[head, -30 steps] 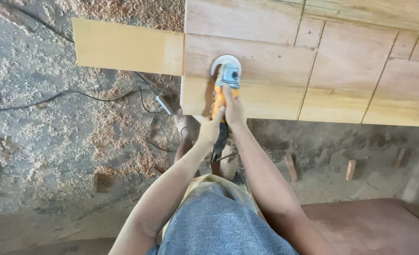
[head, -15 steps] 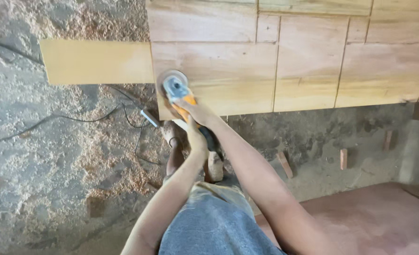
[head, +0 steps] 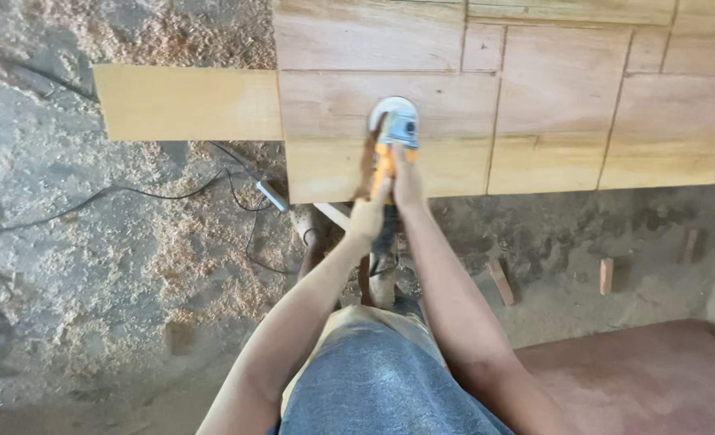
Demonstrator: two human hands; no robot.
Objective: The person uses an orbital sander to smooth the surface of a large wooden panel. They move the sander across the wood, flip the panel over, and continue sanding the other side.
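Holding a Sander on the Wood

Gripping a small power sander [head: 393,133], both hands sit close together near the front edge of the wooden panel [head: 551,80]. The sander has an orange body and a round grey and blue head, and it rests flat on the wood. The left hand [head: 368,213] has its fingers closed around the back of the orange handle. The right hand [head: 407,177] has its fingers closed on the handle too, a bit further up, just beside the round head.

The panel is made of many light brown boards joined side by side. One paler board [head: 184,102] sticks out to the left. A black cord [head: 164,193] runs across the floor [head: 68,266] below (the floor is grey and covered in sawdust). Two small wood blocks [head: 607,275] lie on the floor to the right, well apart from the hands.
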